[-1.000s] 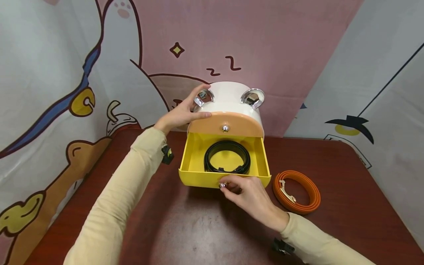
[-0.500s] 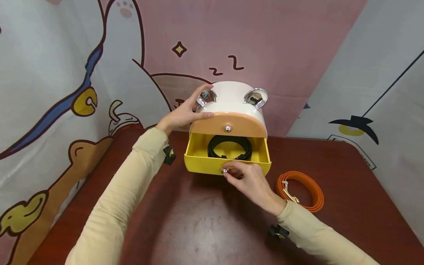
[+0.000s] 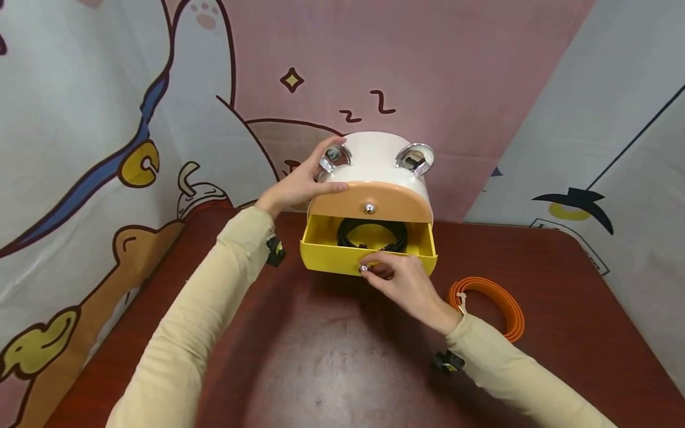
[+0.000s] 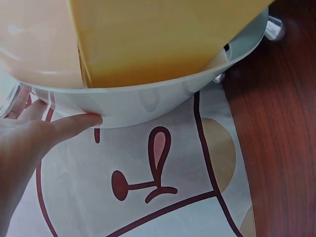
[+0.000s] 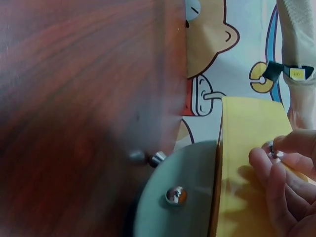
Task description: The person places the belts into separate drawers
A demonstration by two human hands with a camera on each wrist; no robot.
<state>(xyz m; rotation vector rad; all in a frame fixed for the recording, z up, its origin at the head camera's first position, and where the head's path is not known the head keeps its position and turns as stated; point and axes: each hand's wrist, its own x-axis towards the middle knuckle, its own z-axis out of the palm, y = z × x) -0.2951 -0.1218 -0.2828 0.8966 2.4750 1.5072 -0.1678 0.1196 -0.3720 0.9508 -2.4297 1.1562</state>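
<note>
A white storage box [image 3: 377,145] with chrome ears stands against the back cloth. My left hand [image 3: 301,181] grips its upper left corner, fingers at the left ear and thumb on the front edge. The yellow lower drawer [image 3: 329,260] is partly out, with a coiled black belt [image 3: 400,232] inside. My right hand [image 3: 409,288] pinches the drawer's small silver knob [image 3: 364,268] between thumb and fingers; the right wrist view shows this knob [image 5: 271,148] close up. Above it, the orange upper drawer [image 3: 398,205] is closed.
To the right, a coiled orange belt [image 3: 508,303] with a gold buckle lies on the dark red table [image 3: 321,380], partly behind my right forearm. Cartoon-printed cloth [image 3: 455,71] hangs behind the box and along both sides.
The yellow drawer has slid inward, carrying the black belt farther under the upper drawer. My right hand has moved with the knob; my left hand keeps its place on the box.
</note>
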